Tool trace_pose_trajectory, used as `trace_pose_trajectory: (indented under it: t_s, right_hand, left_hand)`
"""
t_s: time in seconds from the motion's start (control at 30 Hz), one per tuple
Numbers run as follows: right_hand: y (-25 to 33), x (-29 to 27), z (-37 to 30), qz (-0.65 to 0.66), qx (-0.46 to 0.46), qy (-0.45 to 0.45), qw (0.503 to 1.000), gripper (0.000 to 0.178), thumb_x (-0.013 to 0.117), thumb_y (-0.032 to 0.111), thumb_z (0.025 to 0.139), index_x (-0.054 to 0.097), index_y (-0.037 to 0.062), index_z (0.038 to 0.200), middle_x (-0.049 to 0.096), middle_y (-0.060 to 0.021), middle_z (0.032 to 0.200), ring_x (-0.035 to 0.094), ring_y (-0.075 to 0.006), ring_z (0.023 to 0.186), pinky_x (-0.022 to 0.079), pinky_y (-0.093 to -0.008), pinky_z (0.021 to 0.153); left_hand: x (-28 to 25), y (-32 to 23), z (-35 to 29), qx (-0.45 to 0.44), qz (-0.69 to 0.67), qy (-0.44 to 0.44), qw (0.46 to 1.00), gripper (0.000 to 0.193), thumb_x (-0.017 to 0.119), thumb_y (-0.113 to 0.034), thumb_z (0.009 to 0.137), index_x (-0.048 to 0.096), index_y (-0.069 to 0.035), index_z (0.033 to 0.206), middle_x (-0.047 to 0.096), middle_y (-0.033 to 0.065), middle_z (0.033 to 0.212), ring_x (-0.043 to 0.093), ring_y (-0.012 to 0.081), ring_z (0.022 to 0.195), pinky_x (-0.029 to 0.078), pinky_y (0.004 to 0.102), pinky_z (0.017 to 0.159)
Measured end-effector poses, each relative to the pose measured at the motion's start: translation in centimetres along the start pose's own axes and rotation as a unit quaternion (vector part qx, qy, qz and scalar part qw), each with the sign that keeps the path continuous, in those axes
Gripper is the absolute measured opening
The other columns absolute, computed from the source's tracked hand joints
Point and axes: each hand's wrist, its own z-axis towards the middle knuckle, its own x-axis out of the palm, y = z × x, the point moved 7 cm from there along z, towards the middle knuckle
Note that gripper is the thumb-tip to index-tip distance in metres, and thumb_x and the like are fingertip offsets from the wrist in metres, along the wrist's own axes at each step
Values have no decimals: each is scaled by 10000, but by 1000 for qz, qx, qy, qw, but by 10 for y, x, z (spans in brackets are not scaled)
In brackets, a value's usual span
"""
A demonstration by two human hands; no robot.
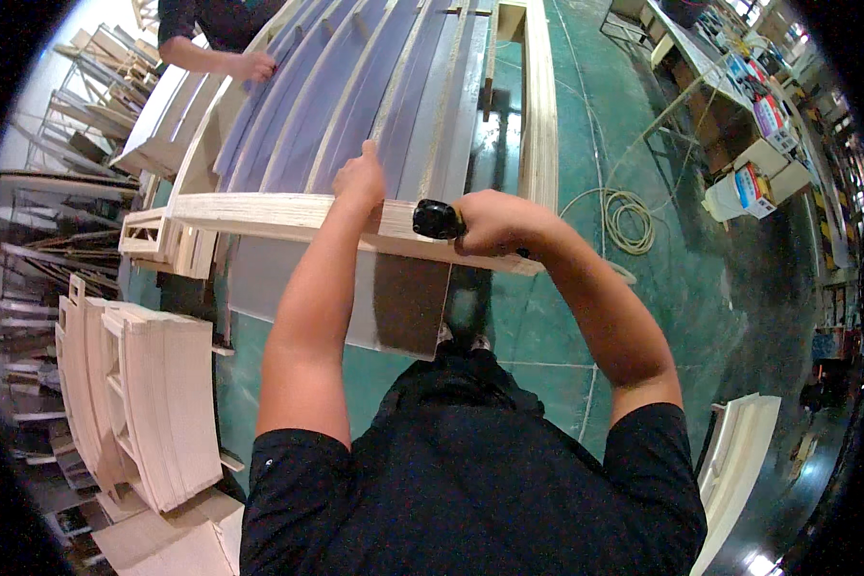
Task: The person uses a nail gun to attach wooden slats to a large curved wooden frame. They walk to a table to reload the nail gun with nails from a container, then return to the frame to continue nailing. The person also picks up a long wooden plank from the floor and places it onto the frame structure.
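Observation:
A long pale wooden beam forms the near side of a large frame in front of me. My left hand is over its inner edge, fingers curled and one stretched forward; whatever they close on is hidden. My right hand is wrapped round a black tool with a rounded end, held at the beam's right part. Its kind does not show clearly. Beyond the beam lies a purplish-grey curved panel, crossed by several narrow pale wooden strips.
A co-worker's hand rests at the panel's far left. Curved wooden frames stand at left below stacked timber. A coiled hose lies on the green floor. A workbench with boxes stands at right.

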Motion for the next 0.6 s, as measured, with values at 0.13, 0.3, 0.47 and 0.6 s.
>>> trace_pose_trajectory:
  t_s: [0.13, 0.3, 0.47, 0.6]
  right_hand:
    - [-5, 6, 1, -17, 7, -25, 1000, 310, 651, 166, 714, 653, 0, 976, 693, -243, 896, 668, -414, 877, 516, -456, 770]
    - [-5, 5, -2, -27, 24, -22, 999, 328, 646, 168, 722, 653, -17, 993, 695, -251, 917, 667, -425, 896, 522, -460, 803]
    - [2, 1, -9, -2, 31, -18, 999, 330, 650, 165, 730, 654, -22, 1001, 696, -252, 922, 672, -417, 901, 525, -454, 811]
    - [0, 4, -6, -7, 33, -18, 999, 328, 654, 167, 733, 655, -21, 1001, 699, -246, 925, 676, -405, 903, 526, -446, 810]
  left_hand:
    - [-5, -4, -6, 27, -4, -34, 999, 403, 579, -100, 878, 425, -114, 1250, 683, 282, 1041, 665, 488, 1006, 528, 566, 856]
    - [-7, -8, -9, 29, 5, -11, 1000, 458, 599, -78, 868, 426, -171, 1282, 688, 259, 1071, 663, 476, 1042, 529, 567, 861]
    - [-15, -16, -13, 15, 27, 19, 999, 427, 568, -85, 903, 438, -168, 1301, 686, 245, 1113, 662, 449, 1079, 534, 545, 883]
    - [-15, -15, -15, 11, 29, 27, 999, 409, 507, -112, 951, 452, -160, 1353, 684, 225, 1152, 651, 419, 1122, 532, 511, 916]
